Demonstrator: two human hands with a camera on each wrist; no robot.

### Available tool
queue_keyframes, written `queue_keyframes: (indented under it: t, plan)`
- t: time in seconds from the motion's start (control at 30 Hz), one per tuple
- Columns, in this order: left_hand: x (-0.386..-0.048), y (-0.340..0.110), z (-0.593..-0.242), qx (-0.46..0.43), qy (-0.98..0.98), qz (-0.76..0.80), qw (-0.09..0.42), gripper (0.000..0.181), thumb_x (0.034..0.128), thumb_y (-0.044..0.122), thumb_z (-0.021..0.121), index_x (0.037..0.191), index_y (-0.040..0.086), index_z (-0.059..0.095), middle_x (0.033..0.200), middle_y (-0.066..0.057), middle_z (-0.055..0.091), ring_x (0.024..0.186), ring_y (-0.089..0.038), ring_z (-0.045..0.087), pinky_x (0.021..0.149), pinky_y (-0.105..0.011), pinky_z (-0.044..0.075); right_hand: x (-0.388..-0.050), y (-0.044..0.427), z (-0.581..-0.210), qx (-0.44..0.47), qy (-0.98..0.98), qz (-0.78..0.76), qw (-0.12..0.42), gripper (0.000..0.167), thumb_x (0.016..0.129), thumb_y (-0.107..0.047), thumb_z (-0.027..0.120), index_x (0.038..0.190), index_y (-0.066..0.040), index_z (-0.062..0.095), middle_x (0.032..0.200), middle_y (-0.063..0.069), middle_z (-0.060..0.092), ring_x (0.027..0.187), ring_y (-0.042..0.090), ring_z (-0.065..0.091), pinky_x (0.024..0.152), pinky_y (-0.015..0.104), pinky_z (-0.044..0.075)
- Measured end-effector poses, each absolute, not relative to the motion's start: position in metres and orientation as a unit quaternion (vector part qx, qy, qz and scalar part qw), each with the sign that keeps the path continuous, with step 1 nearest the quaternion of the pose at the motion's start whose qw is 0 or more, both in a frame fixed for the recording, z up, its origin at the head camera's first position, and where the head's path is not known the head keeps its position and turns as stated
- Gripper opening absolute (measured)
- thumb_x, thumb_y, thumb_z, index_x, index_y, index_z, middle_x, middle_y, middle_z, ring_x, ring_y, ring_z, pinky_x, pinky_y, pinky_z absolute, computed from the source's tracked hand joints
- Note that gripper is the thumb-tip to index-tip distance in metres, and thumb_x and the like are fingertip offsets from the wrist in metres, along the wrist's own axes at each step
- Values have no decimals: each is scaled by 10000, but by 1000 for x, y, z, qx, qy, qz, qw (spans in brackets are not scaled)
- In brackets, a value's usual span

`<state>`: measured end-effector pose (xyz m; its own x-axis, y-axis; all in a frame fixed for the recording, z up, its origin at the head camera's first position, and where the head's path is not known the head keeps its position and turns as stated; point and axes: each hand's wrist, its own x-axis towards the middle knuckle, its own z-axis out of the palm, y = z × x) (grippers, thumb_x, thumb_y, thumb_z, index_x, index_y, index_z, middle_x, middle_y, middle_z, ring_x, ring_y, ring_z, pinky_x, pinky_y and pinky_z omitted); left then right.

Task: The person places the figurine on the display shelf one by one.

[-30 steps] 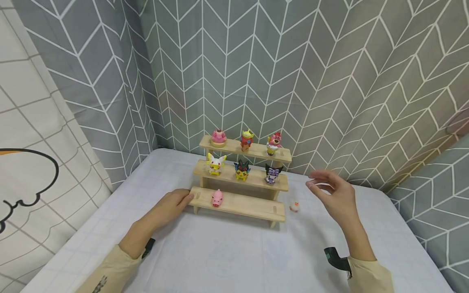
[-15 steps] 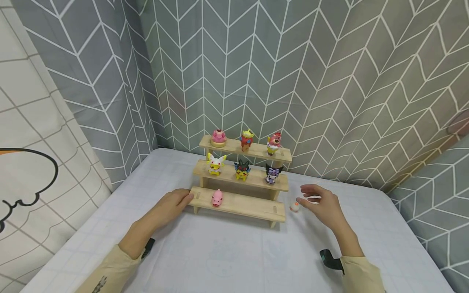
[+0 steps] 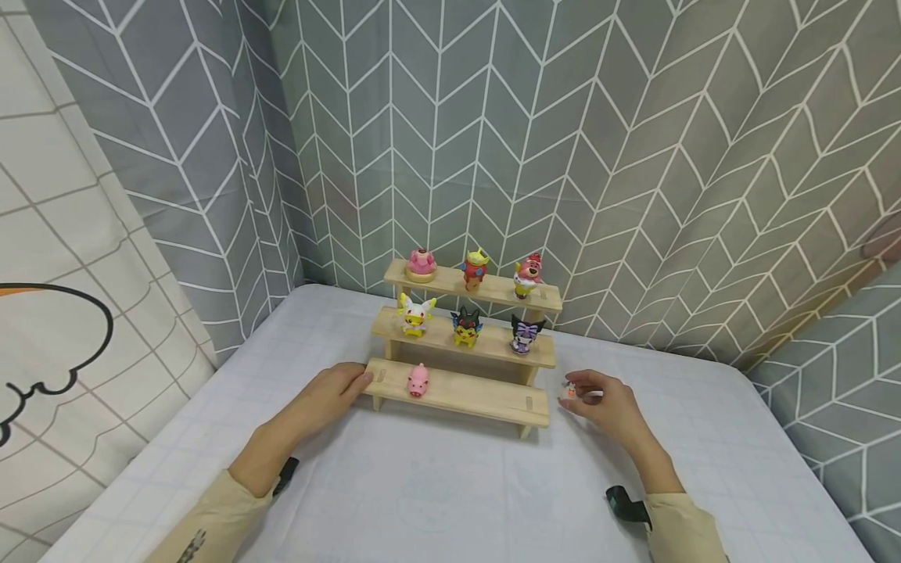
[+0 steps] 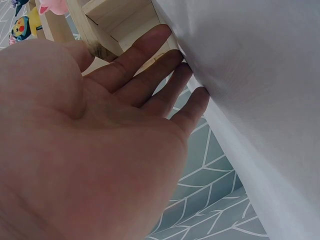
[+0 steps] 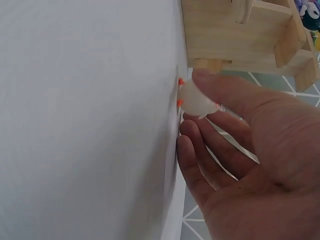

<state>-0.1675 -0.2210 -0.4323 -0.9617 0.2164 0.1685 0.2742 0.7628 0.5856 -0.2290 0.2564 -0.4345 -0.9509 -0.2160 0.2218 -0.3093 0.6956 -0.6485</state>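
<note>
In the head view, my right hand pinches a small white figurine beside the right end of a three-tier wooden shelf. The right wrist view shows the figurine's rounded white body between thumb and fingers, its orange feet at the white tablecloth. My left hand rests against the left end of the lowest tier. Its fingers stretch out fairly straight beside the shelf end in the left wrist view, the thumb near the corner. A pink pig figurine sits left on the lowest tier.
The middle tier bears a white-and-yellow figurine, a black-and-yellow one and a purple-and-black one. On top stand a pink figurine, a red-and-yellow one and a pink bear. Patterned grey curtains hang behind the table.
My right hand has moved left and down to the small white figurine and now pinches it. The left hand, the shelf and the figurines on it have stayed in place.
</note>
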Motion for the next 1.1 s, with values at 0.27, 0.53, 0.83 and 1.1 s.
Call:
queue_keyframes:
  t: [0.27, 0.53, 0.83, 1.1]
  plan:
    - [-167, -220, -431, -131, -938, -317, 46, 341, 1135, 245, 487, 1242, 5, 706, 1314, -199, 703, 1305, -417, 615, 1112, -596, 471, -226, 252, -435, 134, -923, 355, 59, 292, 875, -82, 860, 1145, -26, 764, 1034, 178, 762, 930, 292, 756, 862, 420, 636]
    - [-166, -221, -432, -130, -939, -315, 47, 355, 1136, 250, 484, 1269, -4, 694, 1330, -210, 694, 1317, -432, 604, 1117, -604, 463, -227, 256, -433, 148, -922, 350, 72, 308, 871, -91, 869, 1155, -32, 769, 980, 122, 758, 908, 242, 747, 837, 355, 641]
    - [-167, -220, -431, -129, -940, -313, 45, 381, 1140, 262, 474, 1294, -19, 680, 1355, -221, 678, 1335, -438, 591, 1130, -602, 454, -217, 268, -394, 130, -925, 336, 118, 459, 918, -141, 842, 1337, -70, 669, 1080, 141, 764, 1036, 339, 747, 877, 302, 627]
    - [-166, -220, -431, -125, -939, -319, 42, 384, 1138, 262, 480, 1301, -23, 679, 1346, -218, 684, 1331, -436, 594, 1126, -605, 456, -209, 268, -375, 138, -920, 339, 138, 432, 928, -187, 840, 1320, -101, 681, 1098, 136, 766, 1053, 352, 749, 822, 93, 546]
